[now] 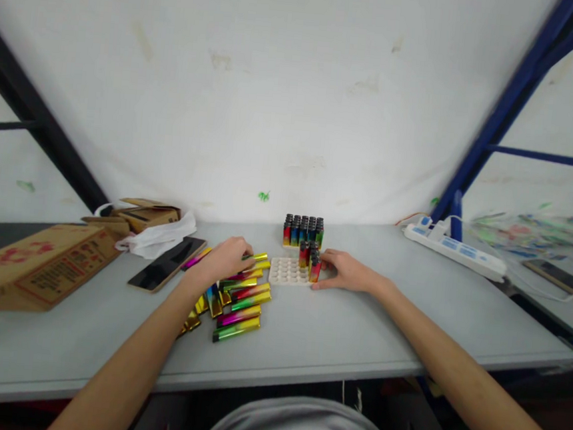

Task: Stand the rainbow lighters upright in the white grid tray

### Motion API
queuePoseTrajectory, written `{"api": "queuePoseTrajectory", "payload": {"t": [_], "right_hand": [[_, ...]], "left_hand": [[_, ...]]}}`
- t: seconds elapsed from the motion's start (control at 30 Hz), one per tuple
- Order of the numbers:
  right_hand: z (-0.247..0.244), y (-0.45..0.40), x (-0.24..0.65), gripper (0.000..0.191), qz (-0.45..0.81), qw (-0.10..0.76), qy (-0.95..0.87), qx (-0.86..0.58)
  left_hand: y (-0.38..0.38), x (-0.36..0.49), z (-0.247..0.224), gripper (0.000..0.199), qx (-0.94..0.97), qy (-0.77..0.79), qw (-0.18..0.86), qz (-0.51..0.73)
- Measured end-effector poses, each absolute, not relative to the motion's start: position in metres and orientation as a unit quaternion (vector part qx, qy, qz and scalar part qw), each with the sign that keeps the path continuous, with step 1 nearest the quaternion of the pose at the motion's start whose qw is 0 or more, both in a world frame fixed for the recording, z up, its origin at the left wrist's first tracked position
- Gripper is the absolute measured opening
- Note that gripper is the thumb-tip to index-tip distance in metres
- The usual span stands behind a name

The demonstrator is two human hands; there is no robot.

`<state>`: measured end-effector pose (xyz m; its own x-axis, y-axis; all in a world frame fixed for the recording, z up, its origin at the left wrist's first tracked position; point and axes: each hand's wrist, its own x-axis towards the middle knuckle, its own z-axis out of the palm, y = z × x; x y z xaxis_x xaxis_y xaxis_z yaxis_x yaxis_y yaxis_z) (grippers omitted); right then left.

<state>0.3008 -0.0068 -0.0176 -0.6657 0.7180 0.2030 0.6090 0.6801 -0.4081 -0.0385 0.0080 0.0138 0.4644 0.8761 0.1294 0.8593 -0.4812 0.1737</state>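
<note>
My left hand (pixel 227 261) is over a pile of shiny, colour-graded tubes, its fingers bent round the end of one yellow-green tube (pixel 257 256); the fingertips are partly hidden. In front of it lie several more tubes, among them a green and gold tube (pixel 237 329) with a dark end. My right hand (pixel 344 271) is at the right end of a pale tray (pixel 289 273) with round holes, thumb at its front corner and fingers behind. Beside those fingers, several black-topped tubes (pixel 314 268) stand upright in the tray's right-hand holes. The holes to the left show bare.
Behind stands a second block of upright black-topped tubes (pixel 304 232), close to the wall. On the left are a phone (pixel 166 265), a white plastic bag (pixel 161 239) and a cardboard box (pixel 41 264). A power strip (pixel 454 252) lies at the right, near a blue frame post (pixel 502 93).
</note>
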Motion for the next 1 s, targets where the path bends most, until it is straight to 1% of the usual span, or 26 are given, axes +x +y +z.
{"api": "queuePoseTrajectory", "payload": {"t": [0.07, 0.13, 0.3, 0.4, 0.47, 0.57, 0.63, 0.7, 0.8, 0.9, 1.0], "right_hand": [[-0.016, -0.008, 0.3, 0.066, 0.153, 0.176, -0.9, -0.367], [-0.016, -0.008, 0.3, 0.066, 0.148, 0.174, -0.899, -0.374], [-0.016, -0.008, 0.3, 0.066, 0.153, 0.175, -0.899, -0.372], [-0.017, -0.008, 0.301, 0.066, 0.157, 0.181, -0.898, -0.369], [-0.017, -0.007, 0.301, 0.066, 0.153, 0.18, -0.899, -0.369], [-0.017, -0.007, 0.301, 0.066, 0.15, 0.179, -0.9, -0.367], [-0.017, -0.007, 0.301, 0.066, 0.149, 0.179, -0.901, -0.366], [-0.017, -0.007, 0.301, 0.065, 0.147, 0.181, -0.901, -0.365], [-0.017, -0.008, 0.301, 0.063, 0.145, 0.182, -0.902, -0.364], [-0.016, -0.008, 0.3, 0.062, 0.149, 0.185, -0.901, -0.364], [-0.015, -0.009, 0.3, 0.062, 0.15, 0.183, -0.9, -0.366]], "left_hand": [[0.007, -0.037, 0.015, 0.016, 0.853, 0.507, 0.045, 0.117], [0.004, -0.034, 0.019, 0.016, 0.842, 0.512, 0.051, 0.164], [-0.007, -0.022, 0.032, 0.032, 0.797, 0.511, 0.095, 0.307], [-0.008, -0.015, 0.035, 0.037, 0.782, 0.471, 0.175, 0.369], [-0.007, -0.011, 0.033, 0.038, 0.767, 0.451, 0.244, 0.385], [-0.006, -0.003, 0.029, 0.044, 0.735, 0.439, 0.307, 0.416], [-0.009, 0.004, 0.027, 0.047, 0.706, 0.413, 0.372, 0.439], [-0.015, 0.011, 0.025, 0.045, 0.672, 0.388, 0.453, 0.438], [-0.025, 0.02, 0.023, 0.041, 0.623, 0.373, 0.541, 0.424], [-0.03, 0.026, 0.022, 0.042, 0.565, 0.361, 0.635, 0.385], [-0.03, 0.029, 0.021, 0.045, 0.526, 0.366, 0.687, 0.343]]}}
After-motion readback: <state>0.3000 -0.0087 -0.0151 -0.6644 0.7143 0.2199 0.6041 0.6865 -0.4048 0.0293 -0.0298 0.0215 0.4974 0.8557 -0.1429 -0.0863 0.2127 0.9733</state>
